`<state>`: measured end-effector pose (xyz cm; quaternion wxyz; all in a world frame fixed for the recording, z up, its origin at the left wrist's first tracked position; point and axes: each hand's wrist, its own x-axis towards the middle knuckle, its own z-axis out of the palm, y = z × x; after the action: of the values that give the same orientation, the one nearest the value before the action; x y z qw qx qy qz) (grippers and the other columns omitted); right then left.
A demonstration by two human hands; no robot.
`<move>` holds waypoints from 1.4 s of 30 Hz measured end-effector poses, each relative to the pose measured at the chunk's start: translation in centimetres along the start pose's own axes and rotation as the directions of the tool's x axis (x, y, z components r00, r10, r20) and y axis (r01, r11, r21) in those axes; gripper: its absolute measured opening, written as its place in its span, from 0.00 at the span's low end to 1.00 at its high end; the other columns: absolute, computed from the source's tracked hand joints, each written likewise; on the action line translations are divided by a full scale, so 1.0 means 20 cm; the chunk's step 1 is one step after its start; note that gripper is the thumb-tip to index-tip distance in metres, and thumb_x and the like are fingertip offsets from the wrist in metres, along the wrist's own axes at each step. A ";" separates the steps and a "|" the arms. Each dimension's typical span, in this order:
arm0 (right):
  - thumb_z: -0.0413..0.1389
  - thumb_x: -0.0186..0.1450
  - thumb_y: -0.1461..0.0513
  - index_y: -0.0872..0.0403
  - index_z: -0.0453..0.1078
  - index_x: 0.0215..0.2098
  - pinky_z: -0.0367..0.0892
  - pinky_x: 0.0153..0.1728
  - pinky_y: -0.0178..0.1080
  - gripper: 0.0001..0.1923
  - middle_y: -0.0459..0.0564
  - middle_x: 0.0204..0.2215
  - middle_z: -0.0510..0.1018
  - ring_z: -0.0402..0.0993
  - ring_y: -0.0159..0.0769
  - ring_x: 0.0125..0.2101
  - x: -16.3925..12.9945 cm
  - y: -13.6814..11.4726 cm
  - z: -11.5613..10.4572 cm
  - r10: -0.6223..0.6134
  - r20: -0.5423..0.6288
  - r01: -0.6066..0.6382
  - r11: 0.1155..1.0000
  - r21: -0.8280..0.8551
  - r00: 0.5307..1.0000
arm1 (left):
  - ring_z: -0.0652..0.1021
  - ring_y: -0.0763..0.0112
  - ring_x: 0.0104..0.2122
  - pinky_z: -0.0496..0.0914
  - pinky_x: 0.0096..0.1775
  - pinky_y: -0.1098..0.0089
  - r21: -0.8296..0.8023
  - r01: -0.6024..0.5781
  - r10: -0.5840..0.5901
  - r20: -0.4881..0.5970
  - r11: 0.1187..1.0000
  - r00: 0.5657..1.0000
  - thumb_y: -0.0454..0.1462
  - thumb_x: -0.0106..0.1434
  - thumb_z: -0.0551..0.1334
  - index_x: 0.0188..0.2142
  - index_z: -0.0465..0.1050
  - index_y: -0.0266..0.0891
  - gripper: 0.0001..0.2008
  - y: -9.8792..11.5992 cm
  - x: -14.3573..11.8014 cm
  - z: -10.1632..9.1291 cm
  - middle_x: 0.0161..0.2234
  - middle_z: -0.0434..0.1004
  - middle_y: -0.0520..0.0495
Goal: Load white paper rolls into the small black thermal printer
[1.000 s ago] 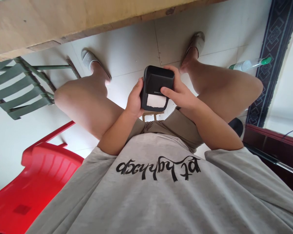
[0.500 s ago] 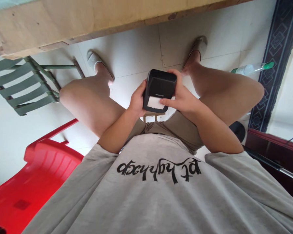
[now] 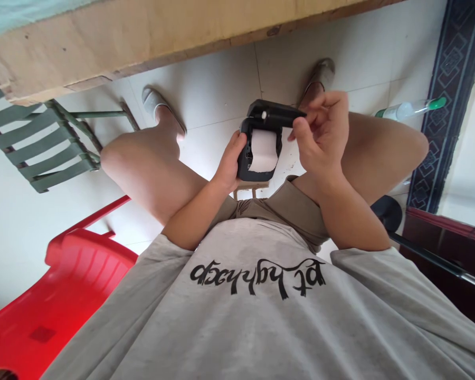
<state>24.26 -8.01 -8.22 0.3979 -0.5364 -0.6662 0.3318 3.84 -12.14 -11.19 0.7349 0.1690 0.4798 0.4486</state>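
A small black portable printer (image 3: 256, 176) is held over my lap, between my knees. My left hand (image 3: 227, 162) wraps round its left side, thumb on the near rim. The printer's lid (image 3: 282, 114) stands raised at the far end, showing a roller with a white end. Inside the body lies a white paper roll (image 3: 264, 150), its loose end reaching toward the near edge. At the lid's right corner, my right hand (image 3: 323, 138) has its thumb and fingertips closed on the edge. The fingertips behind the lid are partly hidden.
A wooden table edge (image 3: 150, 47) runs across the top. On the left are a green slatted folding chair (image 3: 43, 142) and a red plastic chair (image 3: 91, 264). A green-capped bottle (image 3: 407, 110) lies at the right, by a dark patterned border (image 3: 439, 100).
The printer lid has swung up from shut, exposing the paper roll. My right hand has moved from the printer's side and paper to the lid's corner. My left hand keeps its grip.
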 end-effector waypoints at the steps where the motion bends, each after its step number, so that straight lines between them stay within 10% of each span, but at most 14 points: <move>1: 0.50 0.77 0.37 0.47 0.65 0.55 0.79 0.48 0.46 0.26 0.47 0.36 0.74 0.79 0.36 0.40 0.00 -0.01 0.01 -0.018 -0.052 0.019 1.000 0.025 0.998 | 0.83 0.49 0.61 0.82 0.58 0.53 -0.002 0.008 -0.008 0.007 1.000 1.000 0.67 0.62 0.69 0.48 0.75 0.46 0.32 0.00 0.00 0.00 0.48 0.86 0.44; 4: 0.50 0.78 0.41 0.50 0.66 0.44 0.77 0.45 0.45 0.22 0.49 0.35 0.76 0.77 0.35 0.37 -0.01 -0.06 0.02 -0.055 -0.060 0.048 0.993 -0.107 0.997 | 0.84 0.51 0.61 0.81 0.58 0.55 -0.005 0.006 -0.006 0.016 1.000 1.000 0.65 0.65 0.68 0.49 0.74 0.45 0.30 0.00 -0.01 0.01 0.49 0.86 0.45; 9: 0.52 0.75 0.56 0.50 0.79 0.52 0.70 0.42 0.41 0.16 0.51 0.51 0.84 0.80 0.39 0.45 -0.01 -0.22 0.02 0.204 0.288 0.002 0.812 -0.583 0.935 | 0.85 0.59 0.55 0.79 0.57 0.63 -0.040 -0.006 0.006 -0.004 0.999 1.000 0.57 0.72 0.67 0.49 0.75 0.43 0.22 0.02 -0.03 0.04 0.43 0.83 0.49; 18: 0.55 0.70 0.60 0.52 0.74 0.64 0.53 0.35 0.40 0.24 0.54 0.51 0.85 0.80 0.47 0.44 0.04 -0.32 0.04 0.466 0.471 -0.002 0.713 -0.701 0.749 | 0.84 0.68 0.42 0.79 0.50 0.69 -0.040 0.002 -0.003 -0.031 0.999 1.000 0.50 0.74 0.68 0.46 0.76 0.42 0.15 0.02 -0.04 0.04 0.38 0.79 0.52; 34: 0.54 0.66 0.59 0.51 0.76 0.63 0.71 0.44 0.45 0.28 0.51 0.52 0.86 0.82 0.45 0.44 0.06 -0.19 -0.10 0.356 0.396 -0.098 0.836 -0.540 0.847 | 0.82 0.69 0.40 0.78 0.46 0.70 0.039 0.020 -0.020 0.002 0.999 1.000 0.52 0.73 0.69 0.44 0.75 0.41 0.17 0.08 0.05 0.19 0.38 0.77 0.51; 42: 0.50 0.64 0.54 0.53 0.75 0.52 0.70 0.33 0.37 0.23 0.50 0.40 0.82 0.71 0.30 0.30 0.03 -0.19 -0.15 0.313 0.335 -0.320 0.947 -0.036 0.889 | 0.85 0.64 0.43 0.79 0.49 0.66 0.047 0.011 -0.010 -0.016 0.999 1.000 0.56 0.74 0.66 0.43 0.74 0.41 0.21 0.08 0.09 0.18 0.38 0.79 0.50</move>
<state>25.08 -8.24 -3.38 0.2242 -0.5692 -0.6245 0.4855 6.40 -9.14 -9.29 0.7292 0.1803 0.4968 0.4347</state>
